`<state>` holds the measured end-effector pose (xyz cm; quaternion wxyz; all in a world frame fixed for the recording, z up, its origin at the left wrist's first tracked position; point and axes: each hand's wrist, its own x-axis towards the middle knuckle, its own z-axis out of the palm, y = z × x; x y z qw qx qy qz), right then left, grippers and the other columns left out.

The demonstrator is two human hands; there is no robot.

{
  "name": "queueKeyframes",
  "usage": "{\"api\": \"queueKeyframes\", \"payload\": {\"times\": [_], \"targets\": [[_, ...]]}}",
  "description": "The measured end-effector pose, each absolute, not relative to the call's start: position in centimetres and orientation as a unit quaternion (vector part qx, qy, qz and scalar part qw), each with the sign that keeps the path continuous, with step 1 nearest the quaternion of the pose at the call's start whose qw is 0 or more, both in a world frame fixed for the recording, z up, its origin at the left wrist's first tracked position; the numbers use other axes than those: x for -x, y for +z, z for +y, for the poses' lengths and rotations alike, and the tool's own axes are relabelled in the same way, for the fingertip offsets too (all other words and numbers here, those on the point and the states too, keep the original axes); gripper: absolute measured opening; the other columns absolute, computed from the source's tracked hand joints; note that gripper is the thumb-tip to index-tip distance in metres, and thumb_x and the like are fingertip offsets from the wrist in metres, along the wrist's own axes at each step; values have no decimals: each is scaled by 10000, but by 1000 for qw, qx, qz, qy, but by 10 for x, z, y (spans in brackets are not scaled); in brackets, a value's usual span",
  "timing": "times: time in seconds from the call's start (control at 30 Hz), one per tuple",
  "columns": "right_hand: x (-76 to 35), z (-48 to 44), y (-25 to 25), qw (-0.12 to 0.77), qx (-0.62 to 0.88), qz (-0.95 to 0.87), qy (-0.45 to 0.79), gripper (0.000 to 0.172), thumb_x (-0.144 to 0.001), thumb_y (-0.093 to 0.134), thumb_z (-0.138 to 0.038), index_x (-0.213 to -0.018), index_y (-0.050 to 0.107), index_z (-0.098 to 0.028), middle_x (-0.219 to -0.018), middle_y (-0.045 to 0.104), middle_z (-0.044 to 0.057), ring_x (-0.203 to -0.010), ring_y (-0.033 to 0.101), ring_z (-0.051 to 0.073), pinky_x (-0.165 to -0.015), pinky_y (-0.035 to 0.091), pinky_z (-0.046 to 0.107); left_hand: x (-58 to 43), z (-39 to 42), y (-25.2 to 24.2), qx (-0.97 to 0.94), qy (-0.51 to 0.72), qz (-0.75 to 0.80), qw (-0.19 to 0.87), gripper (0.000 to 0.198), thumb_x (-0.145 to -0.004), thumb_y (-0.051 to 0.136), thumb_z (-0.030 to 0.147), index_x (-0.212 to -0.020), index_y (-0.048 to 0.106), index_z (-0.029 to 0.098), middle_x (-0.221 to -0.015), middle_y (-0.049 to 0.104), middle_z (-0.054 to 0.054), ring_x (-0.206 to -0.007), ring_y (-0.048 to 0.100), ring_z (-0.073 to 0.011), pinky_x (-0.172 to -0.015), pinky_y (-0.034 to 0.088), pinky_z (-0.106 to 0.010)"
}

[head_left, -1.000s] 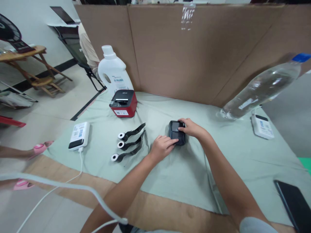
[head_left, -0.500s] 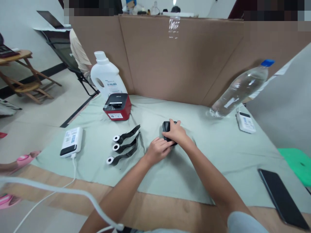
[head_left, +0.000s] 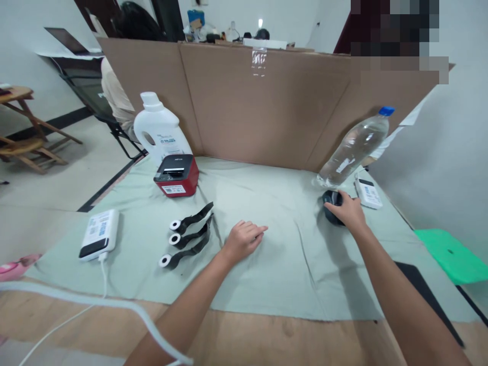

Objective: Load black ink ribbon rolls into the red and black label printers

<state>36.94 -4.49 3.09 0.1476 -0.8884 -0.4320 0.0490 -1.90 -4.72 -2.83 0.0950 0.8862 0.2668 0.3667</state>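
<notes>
My right hand (head_left: 351,212) grips a small black device (head_left: 334,206) with a glossy top, at the right of the cloth. Its underside is partly hidden, and I cannot tell whether it touches the cloth. My left hand (head_left: 244,241) is over the middle of the cloth, holding nothing visible, index finger stretched out and the others loosely bent. To its left lie three black strips (head_left: 193,248) with white round cores at their ends. A red and black boxy printer (head_left: 176,175) sits farther back on the left.
A white jug (head_left: 162,129) and a tilted water bottle (head_left: 353,147) stand near the cardboard panel (head_left: 263,112). White power banks (head_left: 99,235) lie at both sides, the left one cabled. A dark phone (head_left: 427,295) rests by my right forearm; a green stool (head_left: 450,254) is beyond.
My right hand has carried the black device from the middle to the right, near the bottle's base. My left hand has come away from the device and stays near the middle. The view has shifted.
</notes>
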Motion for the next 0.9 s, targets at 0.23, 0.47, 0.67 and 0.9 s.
{"api": "queueKeyframes", "payload": {"times": [0.23, 0.47, 0.67, 0.9], "targets": [[-373, -35, 38, 85, 923, -369, 69, 904, -780, 638, -672, -1544, 402, -250, -1468, 380, 322, -1208, 542, 512, -878, 453, 571, 26, -55, 3, -867, 406, 277, 87, 181, -984, 519, 184, -932, 691, 204, -809, 762, -13, -725, 666, -146, -691, 425, -329], [-278, 4, 55, 115, 804, -576, -97, 749, -816, 657, -546, -1454, 517, -179, -1396, 502, 284, -1261, 472, 509, -1000, 320, 672, 124, -20, 79, -689, 544, 473, 65, 144, -955, 580, 285, -977, 709, 227, -920, 763, -21, -891, 687, -184, -840, 505, -336], [-90, 83, 34, 248, 574, -768, 142, 543, -886, 603, -400, -1385, 593, -185, -1391, 600, 173, -1300, 540, 339, -1115, 379, 516, 238, 87, 50, -431, 583, 663, 183, 343, -861, 641, 250, -1172, 643, 107, -1160, 713, -117, -1039, 660, -217, -941, 496, -340], [54, 147, 11, 298, 470, -737, 383, 870, -672, 884, -396, -1442, 520, -217, -1376, 644, 96, -1302, 570, 352, -1116, 434, 486, 252, 138, 10, -407, 564, 638, 330, 310, -836, 606, 297, -1037, 746, 106, -908, 764, -61, -912, 684, -207, -856, 546, -320]]}}
